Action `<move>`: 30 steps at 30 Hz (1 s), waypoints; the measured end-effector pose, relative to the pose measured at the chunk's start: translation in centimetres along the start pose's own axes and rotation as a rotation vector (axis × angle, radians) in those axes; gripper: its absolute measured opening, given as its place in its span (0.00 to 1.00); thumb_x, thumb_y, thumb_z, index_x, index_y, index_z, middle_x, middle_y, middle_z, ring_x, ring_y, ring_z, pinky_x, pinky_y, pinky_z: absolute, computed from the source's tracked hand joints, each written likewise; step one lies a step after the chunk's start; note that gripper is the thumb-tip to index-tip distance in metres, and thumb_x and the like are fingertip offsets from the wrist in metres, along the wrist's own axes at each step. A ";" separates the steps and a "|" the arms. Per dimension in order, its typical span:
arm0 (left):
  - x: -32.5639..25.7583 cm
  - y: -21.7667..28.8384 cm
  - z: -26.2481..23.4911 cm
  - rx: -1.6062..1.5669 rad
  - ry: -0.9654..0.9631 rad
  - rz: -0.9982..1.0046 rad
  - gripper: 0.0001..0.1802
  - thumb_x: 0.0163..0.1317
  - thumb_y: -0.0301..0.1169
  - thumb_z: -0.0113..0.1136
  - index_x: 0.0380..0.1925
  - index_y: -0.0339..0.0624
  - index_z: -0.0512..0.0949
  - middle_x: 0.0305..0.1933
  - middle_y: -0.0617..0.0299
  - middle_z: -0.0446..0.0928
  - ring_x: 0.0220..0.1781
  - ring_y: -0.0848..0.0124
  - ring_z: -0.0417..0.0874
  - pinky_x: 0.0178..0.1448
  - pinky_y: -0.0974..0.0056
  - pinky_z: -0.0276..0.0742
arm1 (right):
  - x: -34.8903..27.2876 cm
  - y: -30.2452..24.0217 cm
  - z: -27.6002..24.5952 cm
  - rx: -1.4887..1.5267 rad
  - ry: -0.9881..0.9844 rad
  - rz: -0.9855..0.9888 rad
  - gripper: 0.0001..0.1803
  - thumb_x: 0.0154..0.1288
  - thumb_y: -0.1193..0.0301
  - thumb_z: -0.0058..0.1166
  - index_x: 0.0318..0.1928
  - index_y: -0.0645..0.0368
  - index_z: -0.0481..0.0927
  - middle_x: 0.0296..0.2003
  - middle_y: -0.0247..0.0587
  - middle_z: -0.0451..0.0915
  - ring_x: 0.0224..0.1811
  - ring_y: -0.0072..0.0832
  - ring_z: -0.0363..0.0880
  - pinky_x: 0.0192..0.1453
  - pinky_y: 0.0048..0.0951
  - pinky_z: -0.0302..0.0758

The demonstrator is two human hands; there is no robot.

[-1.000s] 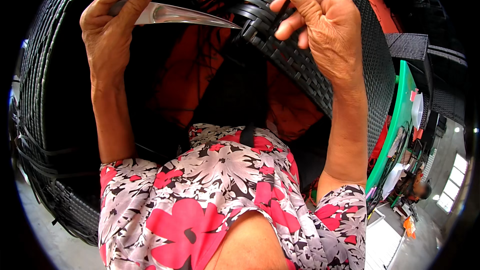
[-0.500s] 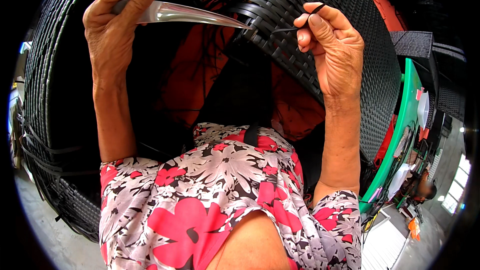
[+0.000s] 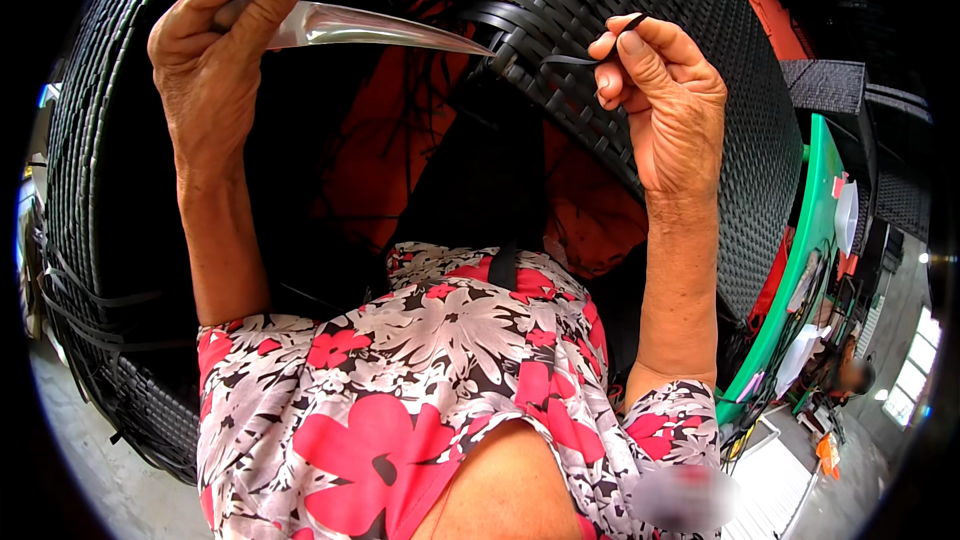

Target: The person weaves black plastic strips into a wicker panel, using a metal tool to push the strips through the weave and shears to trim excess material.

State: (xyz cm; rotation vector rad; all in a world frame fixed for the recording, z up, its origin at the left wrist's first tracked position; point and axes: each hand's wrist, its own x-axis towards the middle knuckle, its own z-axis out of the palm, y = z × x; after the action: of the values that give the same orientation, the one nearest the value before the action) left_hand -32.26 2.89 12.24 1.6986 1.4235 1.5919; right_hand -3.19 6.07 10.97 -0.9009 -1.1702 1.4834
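My left hand (image 3: pixel 215 55) is closed around the handle end of a curved, pointed metal tool (image 3: pixel 385 26), silvery and tapering. The tool's tip meets the corner edge of a black woven wicker panel (image 3: pixel 700 110), where flat strands cross. To the right, my right hand (image 3: pixel 672 105) pinches a thin, flat black weaving strip (image 3: pixel 568 60) between thumb and fingers. One end of that strip reaches left toward the weave, near the tool's tip; whether it enters there is unclear. The tool's handle is mostly hidden in my left palm.
Another black woven piece (image 3: pixel 72 160) curves along the left, with loose strips hanging off it. Loose black strands dangle over an orange-red surface (image 3: pixel 375 140) behind. At right stands a green-edged table (image 3: pixel 822 170) with small items; a person (image 3: pixel 852 375) is farther off.
My left hand and the metal tool have shifted slightly left, drawing the tip a little back along the woven edge. My right hand and the strip are nearly still.
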 end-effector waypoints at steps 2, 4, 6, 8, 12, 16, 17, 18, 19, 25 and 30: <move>0.1 0.2 0.3 0.010 0.017 0.002 0.09 0.56 0.23 0.62 0.39 0.39 0.83 0.28 0.70 0.80 0.29 0.85 0.75 0.42 0.79 0.72 | -0.1 0.2 -0.1 -0.003 0.002 -0.002 0.07 0.62 0.72 0.57 0.38 0.62 0.81 0.29 0.41 0.83 0.24 0.19 0.78 0.26 0.15 0.73; 0.0 -0.1 0.1 0.036 -0.010 0.025 0.09 0.56 0.23 0.61 0.38 0.39 0.83 0.28 0.70 0.79 0.29 0.85 0.74 0.41 0.79 0.71 | -0.2 0.7 -0.1 -0.084 0.022 -0.063 0.08 0.61 0.71 0.57 0.39 0.61 0.81 0.29 0.40 0.83 0.24 0.19 0.78 0.25 0.15 0.71; 0.1 -0.5 0.2 0.044 -0.053 0.024 0.09 0.57 0.23 0.61 0.38 0.39 0.83 0.27 0.71 0.78 0.28 0.85 0.73 0.39 0.79 0.70 | -0.1 1.1 0.1 -0.124 0.025 -0.107 0.08 0.62 0.71 0.57 0.40 0.61 0.81 0.29 0.39 0.83 0.23 0.18 0.77 0.23 0.14 0.69; 0.3 -0.7 0.8 0.033 -0.112 -0.003 0.08 0.58 0.23 0.60 0.38 0.39 0.83 0.25 0.72 0.77 0.26 0.86 0.71 0.36 0.79 0.68 | 0.1 1.0 0.5 -0.123 0.012 -0.133 0.08 0.62 0.72 0.57 0.40 0.61 0.81 0.28 0.39 0.82 0.21 0.17 0.76 0.22 0.13 0.67; -0.1 -3.8 2.3 -0.238 -0.151 -0.219 0.06 0.60 0.27 0.60 0.36 0.41 0.82 0.20 0.73 0.69 0.21 0.85 0.65 0.28 0.78 0.61 | -0.2 -0.2 1.9 -0.258 -0.042 0.095 0.06 0.61 0.76 0.57 0.38 0.64 0.80 0.21 0.35 0.78 0.15 0.12 0.69 0.19 0.13 0.65; 0.1 -7.3 3.0 -0.537 -0.178 -0.435 0.07 0.62 0.29 0.58 0.36 0.41 0.82 0.19 0.74 0.68 0.19 0.85 0.61 0.26 0.77 0.59 | 0.3 -0.3 2.9 -0.553 -0.045 0.192 0.05 0.56 0.77 0.57 0.32 0.67 0.77 0.17 0.34 0.76 0.14 0.15 0.71 0.18 0.17 0.68; 0.0 -7.7 3.1 -0.525 -0.168 -0.423 0.07 0.62 0.30 0.58 0.36 0.41 0.82 0.19 0.74 0.67 0.18 0.86 0.59 0.25 0.76 0.59 | 0.4 0.0 2.9 -0.638 -0.048 0.190 0.06 0.55 0.77 0.57 0.32 0.67 0.77 0.17 0.35 0.76 0.14 0.16 0.72 0.19 0.18 0.69; -0.1 -7.8 3.1 -0.519 -0.164 -0.415 0.07 0.62 0.30 0.58 0.36 0.41 0.82 0.19 0.74 0.68 0.18 0.86 0.59 0.25 0.76 0.59 | 0.5 0.2 2.9 -0.722 -0.051 0.187 0.06 0.54 0.77 0.57 0.32 0.67 0.76 0.17 0.36 0.76 0.14 0.17 0.73 0.19 0.19 0.70; -0.1 -7.7 3.0 -0.511 -0.159 -0.409 0.07 0.62 0.30 0.58 0.36 0.41 0.82 0.19 0.74 0.68 0.18 0.86 0.59 0.25 0.77 0.59 | 0.5 0.1 3.2 -0.756 -0.065 0.189 0.05 0.56 0.79 0.57 0.32 0.64 0.74 0.18 0.32 0.75 0.13 0.13 0.68 0.17 0.14 0.64; 0.4 -5.5 3.0 -0.568 -0.097 -0.389 0.06 0.57 0.28 0.63 0.28 0.36 0.80 0.18 0.70 0.73 0.17 0.84 0.68 0.21 0.78 0.61 | 1.3 0.4 3.3 -0.822 -0.100 0.230 0.07 0.50 0.77 0.52 0.31 0.69 0.75 0.17 0.39 0.76 0.14 0.21 0.75 0.19 0.21 0.71; 0.6 -4.9 2.6 -0.443 -0.102 -0.280 0.04 0.57 0.27 0.63 0.28 0.37 0.80 0.19 0.71 0.74 0.19 0.85 0.69 0.23 0.78 0.61 | 1.9 0.0 3.5 -0.831 -0.145 0.290 0.07 0.50 0.77 0.52 0.30 0.69 0.75 0.17 0.38 0.76 0.14 0.20 0.74 0.19 0.21 0.71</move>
State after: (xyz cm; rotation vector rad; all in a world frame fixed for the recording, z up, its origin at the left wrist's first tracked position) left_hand -31.91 6.23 7.72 1.2464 1.0986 1.5015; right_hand -6.91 7.20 11.91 -1.5861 -1.8803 1.2855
